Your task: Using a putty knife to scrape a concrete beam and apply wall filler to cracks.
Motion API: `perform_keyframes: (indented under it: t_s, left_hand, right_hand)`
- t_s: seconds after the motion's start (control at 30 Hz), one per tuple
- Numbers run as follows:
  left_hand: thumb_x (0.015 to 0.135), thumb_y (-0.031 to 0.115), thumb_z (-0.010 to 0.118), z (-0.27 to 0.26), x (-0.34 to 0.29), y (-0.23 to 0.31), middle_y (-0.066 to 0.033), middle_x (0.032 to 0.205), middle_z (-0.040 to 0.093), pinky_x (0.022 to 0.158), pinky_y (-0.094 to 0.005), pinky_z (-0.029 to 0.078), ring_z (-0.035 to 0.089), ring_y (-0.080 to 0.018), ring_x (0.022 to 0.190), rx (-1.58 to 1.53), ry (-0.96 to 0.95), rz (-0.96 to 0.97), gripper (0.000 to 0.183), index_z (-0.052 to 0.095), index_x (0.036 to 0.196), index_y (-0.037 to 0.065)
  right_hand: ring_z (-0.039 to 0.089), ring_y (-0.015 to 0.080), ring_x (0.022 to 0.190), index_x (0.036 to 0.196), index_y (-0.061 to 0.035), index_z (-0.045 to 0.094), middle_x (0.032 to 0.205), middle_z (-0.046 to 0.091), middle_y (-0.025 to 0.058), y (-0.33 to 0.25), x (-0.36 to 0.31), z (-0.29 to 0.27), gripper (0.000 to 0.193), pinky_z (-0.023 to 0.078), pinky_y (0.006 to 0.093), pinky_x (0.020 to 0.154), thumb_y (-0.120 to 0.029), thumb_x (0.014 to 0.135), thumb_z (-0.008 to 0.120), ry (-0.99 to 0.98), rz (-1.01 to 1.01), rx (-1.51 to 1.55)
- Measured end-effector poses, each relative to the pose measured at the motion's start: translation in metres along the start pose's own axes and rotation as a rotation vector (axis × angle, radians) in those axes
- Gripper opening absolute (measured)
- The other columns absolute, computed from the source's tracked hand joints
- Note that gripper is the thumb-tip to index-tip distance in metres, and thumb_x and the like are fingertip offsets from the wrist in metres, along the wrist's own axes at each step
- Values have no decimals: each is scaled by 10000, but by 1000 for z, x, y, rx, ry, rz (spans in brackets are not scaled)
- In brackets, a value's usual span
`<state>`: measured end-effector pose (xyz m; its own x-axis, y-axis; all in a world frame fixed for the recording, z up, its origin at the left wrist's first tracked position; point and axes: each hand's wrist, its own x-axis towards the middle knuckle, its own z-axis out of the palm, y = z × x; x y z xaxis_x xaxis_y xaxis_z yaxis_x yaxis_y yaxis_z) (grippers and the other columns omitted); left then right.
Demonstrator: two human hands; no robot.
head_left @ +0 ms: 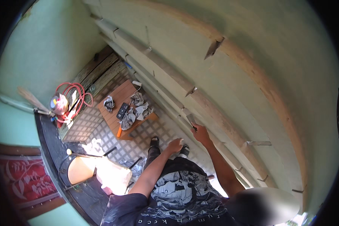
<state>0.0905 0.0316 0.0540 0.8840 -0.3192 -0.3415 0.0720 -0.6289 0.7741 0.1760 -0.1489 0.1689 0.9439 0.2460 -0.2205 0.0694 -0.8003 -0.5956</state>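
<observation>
Low wooden table [121,98] stands on the lattice-patterned floor [154,132], centre-left of view. On its top: crumpled grey papers [138,109], one more paper ball [109,103] at 9 o'clock from them, and a dark flat device [122,111] between. Orange-handled tool [119,132] lies at the table's 6 o'clock edge. Red coiled hose [76,95] at 9 o'clock from the table. Broom [31,98] further out, same direction. Chair with pale seat [81,169] at 7 o'clock.
</observation>
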Motion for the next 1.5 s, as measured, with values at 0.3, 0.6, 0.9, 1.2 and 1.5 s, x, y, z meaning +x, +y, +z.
perform_keyframes:
  t_s: [0.3,0.6,0.9,1.2,1.5]
  left_hand:
    - [761,184,516,2,-14,-27,-203,1188,549,948,-417,405,506,-348,1121,49,-2,-148,484,493,1219,29]
    - [767,204,530,-1,-6,-39,-204,1206,537,958,-411,398,495,-348,1137,38,-40,-139,476,504,1212,35]
    - [771,196,527,-15,-7,-46,-208,1207,536,957,-411,402,504,-343,1131,78,-67,-132,473,507,1213,30]
    - [767,195,514,-19,-10,-41,-210,1176,554,934,-429,414,521,-345,1102,94,-103,-119,455,524,1195,42]
    - [754,183,499,-18,-4,-58,-209,1134,576,910,-431,428,538,-353,1070,71,-83,-61,460,529,1193,48]
  right_hand:
    - [612,382,878,1392,-315,315,925,641,203,0,26,-2,749,495,450,783,-22,727,500,-214,-112,-214]
    - [606,400,857,1395,-315,308,919,629,233,-8,42,-9,759,488,463,780,-24,718,488,-271,-87,-145]
    - [600,339,542,1392,-315,324,687,604,241,-14,36,-16,762,501,414,627,-22,704,473,-257,-99,-103]
    - [624,397,800,1395,-321,311,851,630,244,-36,36,-30,786,491,437,752,-24,691,499,-376,83,-63]
    - [605,281,510,1401,-318,308,684,616,199,-33,40,-24,802,506,376,582,-10,678,467,-356,54,-44]
